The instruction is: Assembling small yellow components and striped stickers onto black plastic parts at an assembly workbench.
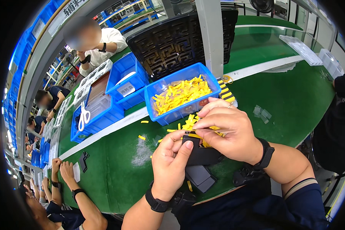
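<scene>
My left hand (170, 163) is closed round a small black plastic part (195, 150), its thumb on the part's upper face. A narrow yellow strip (194, 135) lies along the part's top edge. Just above, my right hand (230, 132) pinches what looks like a thin clear plastic film (222, 130), its fingertips close to the yellow strip. Below the hands, another black part (200, 178) rests near the table's front edge. Beyond them stands a blue bin (161, 119) holding a heap of yellow strips (184, 94). More loose strips (188, 123) lie between bin and hands, partly hidden.
Blue boxes (128, 82) and white-handled scissors (83, 116) stand at the left. A black moulded tray (168, 44) leans behind the bin, beside a grey post (212, 38). Clear scraps (262, 114) lie on the green table (280, 96). A co-worker's hands (67, 170) are at the left edge.
</scene>
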Available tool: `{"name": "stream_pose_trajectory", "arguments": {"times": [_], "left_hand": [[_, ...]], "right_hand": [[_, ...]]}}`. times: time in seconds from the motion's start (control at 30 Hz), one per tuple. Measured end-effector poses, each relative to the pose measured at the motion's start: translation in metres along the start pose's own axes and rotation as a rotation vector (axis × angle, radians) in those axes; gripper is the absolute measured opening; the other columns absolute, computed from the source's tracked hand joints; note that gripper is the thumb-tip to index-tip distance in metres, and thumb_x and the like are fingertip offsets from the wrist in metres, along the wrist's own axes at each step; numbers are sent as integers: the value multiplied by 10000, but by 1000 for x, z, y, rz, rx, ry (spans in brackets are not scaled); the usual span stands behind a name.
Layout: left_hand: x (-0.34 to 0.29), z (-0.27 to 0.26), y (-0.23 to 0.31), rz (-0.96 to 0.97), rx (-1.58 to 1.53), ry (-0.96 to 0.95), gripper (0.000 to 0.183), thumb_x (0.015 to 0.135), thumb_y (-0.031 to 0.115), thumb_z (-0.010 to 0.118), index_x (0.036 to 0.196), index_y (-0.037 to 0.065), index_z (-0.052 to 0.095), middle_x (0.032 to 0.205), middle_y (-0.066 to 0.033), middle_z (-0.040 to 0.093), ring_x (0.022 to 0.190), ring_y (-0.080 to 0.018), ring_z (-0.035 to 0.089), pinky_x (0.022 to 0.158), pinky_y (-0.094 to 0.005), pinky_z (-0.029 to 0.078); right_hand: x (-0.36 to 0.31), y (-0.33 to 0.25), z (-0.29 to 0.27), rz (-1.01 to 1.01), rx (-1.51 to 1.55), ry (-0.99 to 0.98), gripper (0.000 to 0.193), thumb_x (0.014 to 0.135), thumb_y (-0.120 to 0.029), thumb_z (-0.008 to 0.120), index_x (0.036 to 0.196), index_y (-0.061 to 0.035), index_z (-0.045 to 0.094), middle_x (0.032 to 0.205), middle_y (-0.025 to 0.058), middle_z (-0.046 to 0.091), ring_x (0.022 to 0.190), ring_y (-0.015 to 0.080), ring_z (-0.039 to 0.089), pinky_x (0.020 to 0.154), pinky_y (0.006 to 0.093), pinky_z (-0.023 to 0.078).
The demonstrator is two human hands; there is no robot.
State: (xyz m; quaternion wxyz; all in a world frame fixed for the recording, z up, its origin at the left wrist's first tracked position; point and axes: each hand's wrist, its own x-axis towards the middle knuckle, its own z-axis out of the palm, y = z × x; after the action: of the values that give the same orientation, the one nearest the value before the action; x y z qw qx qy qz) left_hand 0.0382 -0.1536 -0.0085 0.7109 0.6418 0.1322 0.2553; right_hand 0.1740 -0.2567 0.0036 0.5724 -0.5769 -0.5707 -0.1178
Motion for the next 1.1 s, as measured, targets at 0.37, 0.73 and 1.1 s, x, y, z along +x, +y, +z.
{"name": "stream_pose_trajectory", "arguments": {"times": [0.37,0.73,1.1], "left_hand": [[-1,5,-2,30,37,-20,247,888,47,565,1120,-17,510,902,-76,662,788,-36,541,684,-180,429],[-1,3,-3,49,88,-27,234,882,39,569,1098,-33,514,942,-93,661,832,-58,563,732,-189,436],[-2,3,-3,24,28,-23,241,889,42,561,1108,-37,499,938,-93,659,819,-51,552,724,-186,427]], "right_hand": [[-4,1,2,-9,-30,38,179,602,12,699,765,-50,662,718,70,600,726,245,580,705,339,448],[-4,1,4,-69,-69,36,193,603,-2,698,776,-59,637,741,78,576,754,260,571,747,367,437],[-7,1,3,31,-52,-15,200,625,-49,741,799,-74,646,752,52,588,806,237,588,902,443,420]]}}
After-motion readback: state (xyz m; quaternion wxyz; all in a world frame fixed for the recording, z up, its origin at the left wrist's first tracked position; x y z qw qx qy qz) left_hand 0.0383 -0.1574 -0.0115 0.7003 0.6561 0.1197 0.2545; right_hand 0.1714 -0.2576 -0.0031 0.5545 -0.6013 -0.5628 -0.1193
